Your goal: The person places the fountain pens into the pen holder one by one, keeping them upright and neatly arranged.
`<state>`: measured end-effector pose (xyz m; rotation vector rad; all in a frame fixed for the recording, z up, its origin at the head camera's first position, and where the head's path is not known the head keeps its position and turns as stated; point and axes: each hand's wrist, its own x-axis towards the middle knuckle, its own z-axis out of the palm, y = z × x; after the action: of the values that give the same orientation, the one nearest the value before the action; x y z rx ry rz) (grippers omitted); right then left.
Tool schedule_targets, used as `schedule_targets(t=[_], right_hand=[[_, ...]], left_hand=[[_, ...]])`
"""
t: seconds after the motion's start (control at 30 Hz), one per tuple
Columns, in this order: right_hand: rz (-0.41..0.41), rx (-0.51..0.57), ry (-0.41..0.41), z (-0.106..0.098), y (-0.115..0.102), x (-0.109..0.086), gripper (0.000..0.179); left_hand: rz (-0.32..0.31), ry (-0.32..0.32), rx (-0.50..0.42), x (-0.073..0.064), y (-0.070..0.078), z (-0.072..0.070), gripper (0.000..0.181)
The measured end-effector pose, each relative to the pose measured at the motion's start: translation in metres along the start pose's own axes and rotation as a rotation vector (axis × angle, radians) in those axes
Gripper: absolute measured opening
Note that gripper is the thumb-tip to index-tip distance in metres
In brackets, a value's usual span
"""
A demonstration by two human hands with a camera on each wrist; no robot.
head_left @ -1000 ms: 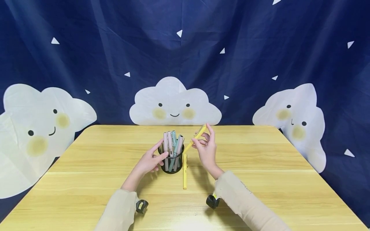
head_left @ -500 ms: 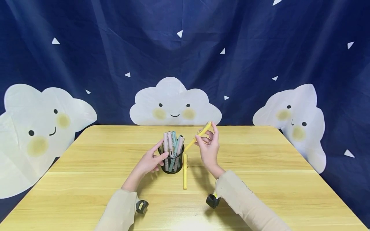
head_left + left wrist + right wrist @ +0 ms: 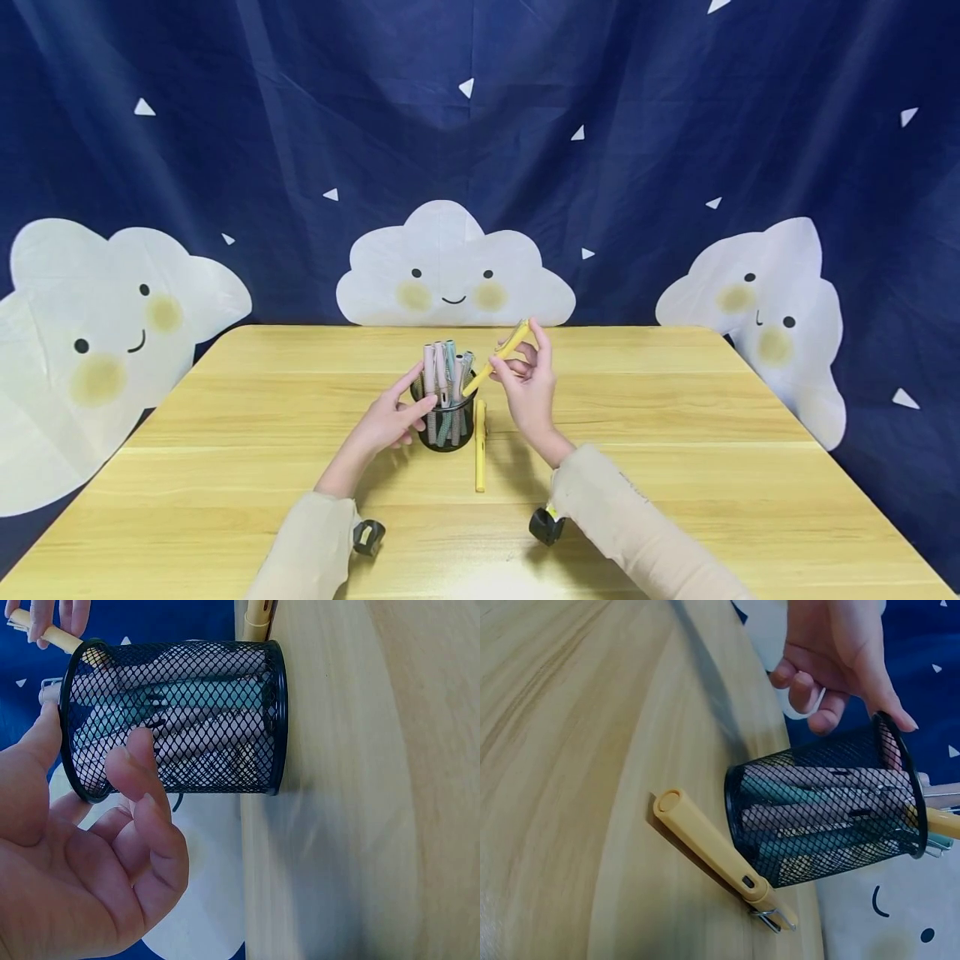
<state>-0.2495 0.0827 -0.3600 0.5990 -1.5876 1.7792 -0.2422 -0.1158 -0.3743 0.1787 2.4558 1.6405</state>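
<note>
A black mesh pen holder (image 3: 444,432) stands upright on the table with several grey-pink and teal pens (image 3: 441,373) in it. My left hand (image 3: 385,421) holds it at the left, thumb and a finger at its rim, as the left wrist view shows at closer range. My right hand (image 3: 531,393) pinches a yellow pen (image 3: 480,380), slanted down to the left. Its lower end is just inside the holder's right rim in the left wrist view (image 3: 90,656). A second yellow pen (image 3: 712,844) lies on the table right beside the holder.
The wooden table (image 3: 225,467) reaches back to a dark blue curtain (image 3: 637,167) printed with white clouds. Small black wrist cameras hang below both sleeves, the left camera (image 3: 368,537) and the right camera (image 3: 546,526).
My right hand first drew slightly right and up, then moved left and a little down, bringing the yellow pen's lower end over the holder's rim. The left hand and holder stayed put.
</note>
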Motion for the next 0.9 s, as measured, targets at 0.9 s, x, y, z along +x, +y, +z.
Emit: schedule_targets(t=[0.9], right_hand=[[0.044,-0.310,-0.267,0.012,-0.020,-0.009,0.044]], left_hand=[[0.011,-0.003,0.003,0.002,-0.002,0.000,0.070]])
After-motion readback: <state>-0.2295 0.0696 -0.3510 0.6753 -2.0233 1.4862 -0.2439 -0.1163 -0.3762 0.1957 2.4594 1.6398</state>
